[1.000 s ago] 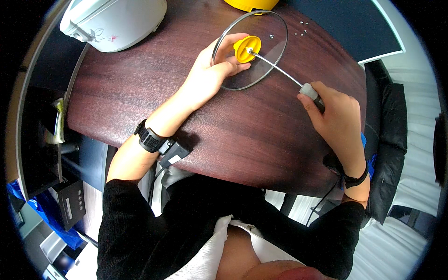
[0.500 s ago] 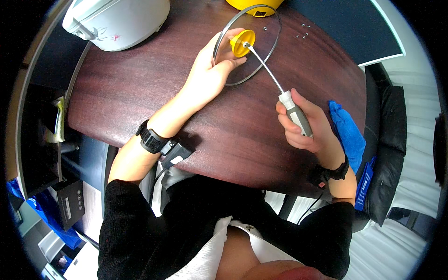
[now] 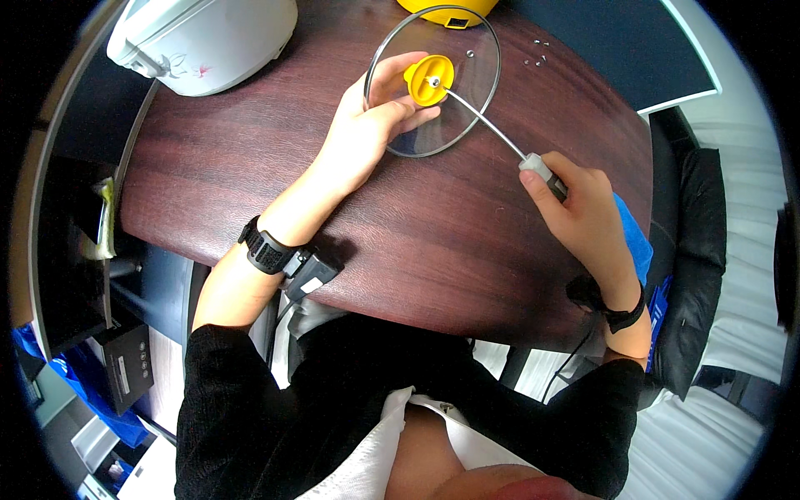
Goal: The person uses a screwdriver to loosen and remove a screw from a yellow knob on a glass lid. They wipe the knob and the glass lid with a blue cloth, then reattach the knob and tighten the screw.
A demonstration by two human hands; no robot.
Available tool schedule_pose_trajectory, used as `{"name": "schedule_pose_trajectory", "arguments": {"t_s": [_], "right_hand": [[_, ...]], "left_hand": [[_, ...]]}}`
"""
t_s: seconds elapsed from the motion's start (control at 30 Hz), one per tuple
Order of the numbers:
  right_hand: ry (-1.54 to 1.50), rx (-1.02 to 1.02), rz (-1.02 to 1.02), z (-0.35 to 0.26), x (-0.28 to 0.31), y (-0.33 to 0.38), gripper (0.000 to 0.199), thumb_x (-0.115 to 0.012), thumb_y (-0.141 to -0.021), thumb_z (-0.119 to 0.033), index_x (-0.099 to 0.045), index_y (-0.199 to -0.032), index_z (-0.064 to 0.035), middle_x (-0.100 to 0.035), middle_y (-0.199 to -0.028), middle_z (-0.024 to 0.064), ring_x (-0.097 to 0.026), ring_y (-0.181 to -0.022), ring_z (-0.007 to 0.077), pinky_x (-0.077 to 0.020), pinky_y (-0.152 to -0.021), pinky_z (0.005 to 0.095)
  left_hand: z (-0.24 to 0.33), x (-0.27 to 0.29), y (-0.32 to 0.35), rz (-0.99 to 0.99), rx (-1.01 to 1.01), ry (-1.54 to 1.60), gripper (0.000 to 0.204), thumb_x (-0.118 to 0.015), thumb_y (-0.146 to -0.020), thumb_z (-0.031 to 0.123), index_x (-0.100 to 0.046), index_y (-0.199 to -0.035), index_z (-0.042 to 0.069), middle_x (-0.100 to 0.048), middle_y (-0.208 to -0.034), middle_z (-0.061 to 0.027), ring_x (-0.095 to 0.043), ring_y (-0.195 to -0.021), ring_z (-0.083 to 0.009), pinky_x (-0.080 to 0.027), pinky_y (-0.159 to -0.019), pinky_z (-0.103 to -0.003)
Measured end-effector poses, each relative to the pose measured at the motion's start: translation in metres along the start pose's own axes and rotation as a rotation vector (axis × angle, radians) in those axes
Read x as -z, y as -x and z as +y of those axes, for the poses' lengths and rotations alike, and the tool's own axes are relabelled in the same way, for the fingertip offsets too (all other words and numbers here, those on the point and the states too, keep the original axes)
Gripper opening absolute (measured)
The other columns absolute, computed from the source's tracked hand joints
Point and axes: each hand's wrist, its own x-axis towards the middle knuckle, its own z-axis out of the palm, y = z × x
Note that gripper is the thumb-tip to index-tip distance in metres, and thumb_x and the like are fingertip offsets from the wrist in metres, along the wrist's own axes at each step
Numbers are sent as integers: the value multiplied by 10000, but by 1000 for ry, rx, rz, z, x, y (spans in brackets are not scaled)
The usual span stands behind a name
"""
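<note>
A clear glass pot lid (image 3: 468,108) with a metal rim is held upright on its edge, tilted, above the table. My left hand (image 3: 358,133) is closed on the lid's left side, its fingers by the yellow knob (image 3: 429,68). A small screw (image 3: 434,82) shows at the knob's centre. My right hand (image 3: 587,208) grips a screwdriver (image 3: 498,133) by its grey and white handle, mostly covered by the fingers. The long metal shaft points up and left. Its tip lies at the knob's right edge, just beside the screw; whether it touches is unclear.
On the dark wooden table (image 3: 433,233) stand a white rice cooker (image 3: 217,50) at far left and a yellow appliance (image 3: 454,15) at the far edge. Several small screws (image 3: 540,60) lie beyond the lid. A blue cloth (image 3: 635,240) is behind my right hand.
The screwdriver tip has come off the screw toward the knob's right edge. My right hand has shifted right and rolled over the handle. The lid has turned to show more of its face.
</note>
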Motion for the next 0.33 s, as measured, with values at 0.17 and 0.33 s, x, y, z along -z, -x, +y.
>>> {"name": "schedule_pose_trajectory", "arguments": {"t_s": [0.17,0.33], "right_hand": [[61,21,13,-1,-1,-2,251,-650,-905,-278,-635,-825,-41,-592,-595,165,-614,-517,318,-447,-474,373],[65,28,9,0,-2,-3,252,-646,-907,-287,-636,-827,-48,-601,-602,170,-624,-532,327,-459,-482,382]], "left_hand": [[2,-1,0,-15,2,-21,512,-453,-913,-21,-374,-1418,2,-442,-1419,-150,-473,-1297,-279,-435,-1076,-455],[2,-1,1,-30,-3,-49,512,-466,-921,-3,-371,-1423,9,-430,-1433,-155,-462,-1309,-286,-426,-1083,-460]]}}
